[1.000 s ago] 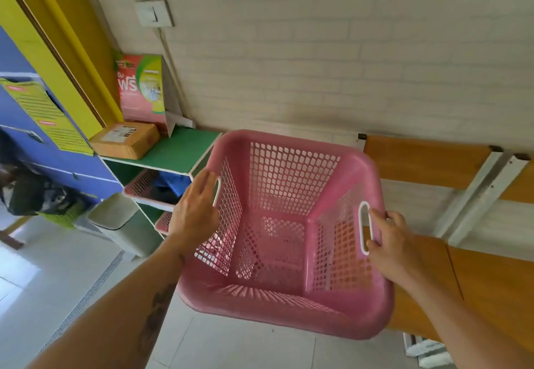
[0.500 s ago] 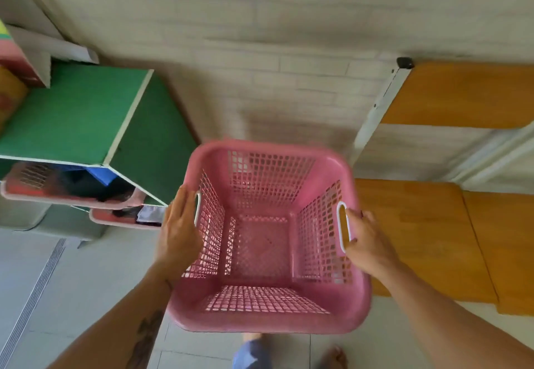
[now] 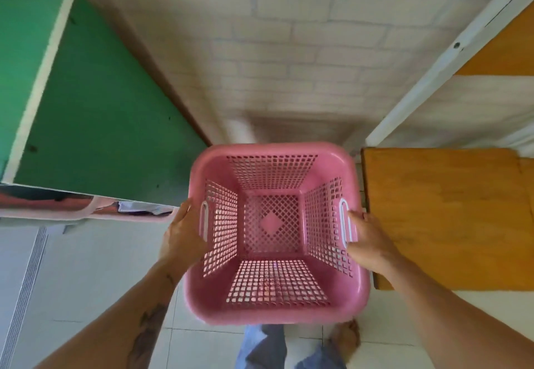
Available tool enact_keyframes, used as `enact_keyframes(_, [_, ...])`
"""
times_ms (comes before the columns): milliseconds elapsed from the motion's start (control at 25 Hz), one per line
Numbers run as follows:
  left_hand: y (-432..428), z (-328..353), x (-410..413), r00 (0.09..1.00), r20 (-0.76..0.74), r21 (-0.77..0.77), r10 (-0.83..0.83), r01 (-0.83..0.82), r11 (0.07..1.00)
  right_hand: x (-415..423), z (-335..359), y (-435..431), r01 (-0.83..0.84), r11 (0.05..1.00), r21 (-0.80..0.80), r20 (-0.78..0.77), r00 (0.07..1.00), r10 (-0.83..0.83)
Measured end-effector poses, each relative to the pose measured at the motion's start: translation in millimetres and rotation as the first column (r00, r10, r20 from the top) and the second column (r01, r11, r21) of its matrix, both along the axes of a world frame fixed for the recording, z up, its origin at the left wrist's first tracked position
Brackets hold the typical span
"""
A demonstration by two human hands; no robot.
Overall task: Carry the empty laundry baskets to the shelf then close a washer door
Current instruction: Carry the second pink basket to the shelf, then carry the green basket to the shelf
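Observation:
An empty pink laundry basket [image 3: 271, 155] with lattice walls hangs level in front of me, low above the tiled floor. My left hand [image 3: 182, 235] grips its left side at the white handle slot. On the opposite side my right hand [image 3: 367, 241] holds the right white handle. The green shelf unit [image 3: 95, 102] stands just to the basket's left, its side panel close to the rim. No washer is in view.
Other pink baskets [image 3: 86, 209] with clothes sit in the shelf's lower level. A wooden bench [image 3: 445, 215] with a white metal frame is right of the basket. A white brick wall [image 3: 289, 50] is straight ahead. My feet show below the basket.
The view has tilted down and moved closer to the wall. The basket has come lower, into the gap between the green shelf and the bench. Both hands keep their grip.

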State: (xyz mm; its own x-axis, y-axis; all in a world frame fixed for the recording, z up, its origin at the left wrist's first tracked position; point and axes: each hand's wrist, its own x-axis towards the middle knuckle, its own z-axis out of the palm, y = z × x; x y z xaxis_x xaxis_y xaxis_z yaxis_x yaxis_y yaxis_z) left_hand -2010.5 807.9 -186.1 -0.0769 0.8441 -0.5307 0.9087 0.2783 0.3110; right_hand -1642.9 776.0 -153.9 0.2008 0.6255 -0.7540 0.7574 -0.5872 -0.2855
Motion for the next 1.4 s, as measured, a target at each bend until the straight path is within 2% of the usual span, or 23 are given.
enact_keyframes(160, [26, 39, 24, 0.986, 0.069, -0.083, 0.153, -0.147, 0.986, 7, 35, 9, 0.047, 0.997, 0.06, -0.047, 0.998, -0.044])
enact_keyframes(240, [32, 61, 43, 0.976, 0.141, -0.104, 0.163, -0.149, 0.983, 11, 65, 10, 0.068, 0.992, 0.11, -0.045, 0.997, -0.063])
enact_keyframes(400, [38, 121, 103, 0.961, 0.276, -0.022, -0.015, 0.022, 1.0, 35, 130, -11, 0.089, 0.979, 0.186, -0.007, 0.996, -0.089])
enact_keyframes(560, [25, 186, 183, 0.911, 0.35, 0.084, -0.22, 0.203, 0.975, 91, 190, -67, 0.175, 0.954, 0.245, -0.013, 0.984, -0.177])
enact_keyframes(800, [-65, 266, 344, 0.812, 0.286, 0.231, -0.509, 0.457, 0.859, 207, 266, -207, 0.263, 0.894, 0.363, -0.049, 0.963, -0.264])
enact_keyframes(920, [-130, 300, 427, 0.777, 0.296, 0.277, -0.555, 0.487, 0.829, 267, 293, -287, 0.297, 0.859, 0.416, -0.049, 0.951, -0.305])
enact_keyframes(1080, [-235, 337, 553, 0.633, 0.285, 0.303, -0.72, 0.653, 0.694, 354, 330, -409, 0.339, 0.799, 0.496, 0.039, 0.911, -0.411])
enact_keyframes(1160, [-283, 354, 613, 0.558, 0.339, 0.315, -0.758, 0.692, 0.65, 398, 338, -467, 0.406, 0.746, 0.528, 0.058, 0.859, -0.509])
enact_keyframes(1320, [-361, 390, 717, 0.334, 0.32, 0.401, -0.886, 0.8, 0.447, 470, 351, -561, 0.497, 0.648, 0.578, 0.061, 0.765, -0.641])
enact_keyframes(1400, [-392, 393, 772, 0.26, 0.298, 0.429, -0.919, 0.823, 0.372, 505, 355, -600, 0.522, 0.609, 0.598, 0.081, 0.716, -0.693])
